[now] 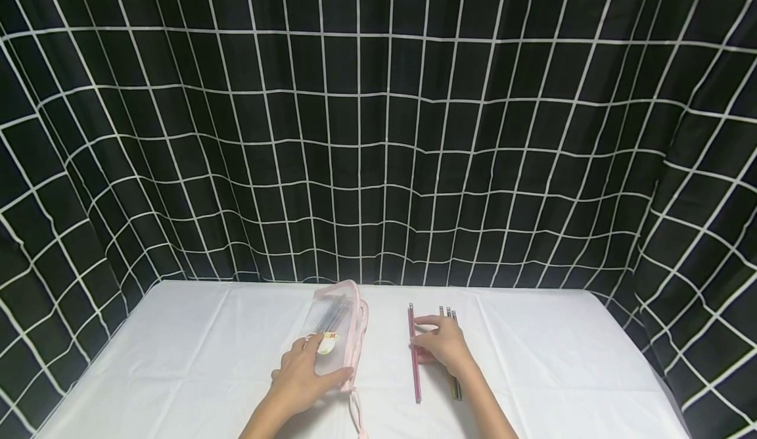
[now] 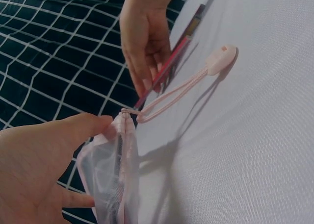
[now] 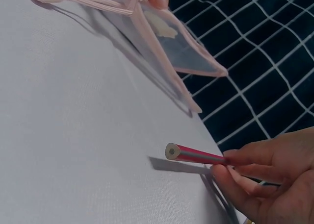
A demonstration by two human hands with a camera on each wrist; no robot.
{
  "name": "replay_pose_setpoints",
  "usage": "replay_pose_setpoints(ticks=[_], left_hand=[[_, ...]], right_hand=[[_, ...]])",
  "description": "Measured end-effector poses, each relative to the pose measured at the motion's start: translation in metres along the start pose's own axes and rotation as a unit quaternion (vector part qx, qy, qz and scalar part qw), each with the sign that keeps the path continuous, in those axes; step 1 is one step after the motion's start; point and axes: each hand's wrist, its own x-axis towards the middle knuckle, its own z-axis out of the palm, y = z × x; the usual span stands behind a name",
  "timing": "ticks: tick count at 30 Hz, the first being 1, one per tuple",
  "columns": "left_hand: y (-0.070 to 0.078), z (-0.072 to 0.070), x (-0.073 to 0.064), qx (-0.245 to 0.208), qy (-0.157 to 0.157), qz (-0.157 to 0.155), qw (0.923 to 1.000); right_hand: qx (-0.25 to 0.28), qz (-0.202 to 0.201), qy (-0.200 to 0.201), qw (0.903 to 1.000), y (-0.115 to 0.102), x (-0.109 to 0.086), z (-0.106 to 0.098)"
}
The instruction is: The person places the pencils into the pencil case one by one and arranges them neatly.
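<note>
A translucent mesh pencil case (image 1: 336,362) with pink edging and a zip stands on the white table. My left hand (image 1: 303,376) holds it, thumb along the zipped edge and fingers over the mesh. Some thin grey sticks (image 1: 333,314) show through the mesh, beside a white label with yellow lettering. To the right, my right hand (image 1: 446,344) pinches a red pencil (image 3: 196,156) between thumb and fingertips. The pencil's flat, unsharpened end faces the right wrist camera. Several darker pencils (image 1: 457,390) lie under and beside the right hand, partly hidden by it.
A pink cord with a plastic pull (image 2: 222,61) hangs from the case's near corner onto the table. White cloth (image 1: 177,360) covers the table. A black curtain with a white grid (image 1: 378,163) surrounds the back and sides.
</note>
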Motion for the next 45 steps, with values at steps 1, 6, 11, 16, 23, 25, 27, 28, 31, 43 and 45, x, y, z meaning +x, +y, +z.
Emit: replay_pose_setpoints(ticks=[1, 6, 11, 16, 23, 25, 27, 28, 31, 43, 45], left_hand=[[0.0, 0.0, 0.0, 0.0, 0.0, 0.0, 1.0], [0.0, -0.001, 0.001, -0.005, -0.004, 0.001, 1.0], [0.0, -0.002, 0.001, -0.008, -0.003, 0.005, 1.0], [0.0, -0.003, 0.0, -0.011, 0.0, 0.006, 0.9999], [0.0, -0.003, 0.0, -0.011, -0.002, 0.004, 0.9999], [0.0, -0.003, 0.0, -0.01, -0.002, 0.004, 0.9999], [0.0, -0.003, 0.0, -0.01, -0.001, 0.004, 0.9999], [0.0, -0.003, 0.0, -0.01, -0.001, 0.004, 0.9999], [0.0, -0.003, 0.0, -0.011, -0.001, 0.003, 0.9999], [0.0, -0.002, 0.001, -0.011, -0.003, 0.0, 0.9999], [0.0, -0.002, 0.0, -0.011, -0.002, 0.0, 0.9999]], right_hand=[[0.003, -0.002, -0.001, 1.0, -0.001, 0.0, 0.0], [0.005, -0.012, -0.002, 0.9999, -0.004, -0.002, 0.004], [0.01, -0.019, -0.006, 0.9998, -0.006, -0.001, 0.009], [0.027, -0.022, -0.013, 0.9993, -0.009, 0.001, 0.014], [0.03, -0.028, -0.017, 0.999, -0.015, 0.006, 0.018], [0.036, -0.027, -0.019, 0.9988, -0.017, 0.007, 0.02], [0.041, -0.024, -0.021, 0.9986, -0.019, 0.008, 0.021], [0.04, -0.022, -0.021, 0.9987, -0.02, 0.009, 0.022], [0.036, -0.017, -0.021, 0.999, -0.023, 0.01, 0.025], [0.068, -0.02, -0.031, 0.997, -0.034, 0.013, 0.032], [0.07, -0.023, -0.03, 0.9968, -0.035, 0.014, 0.033]])
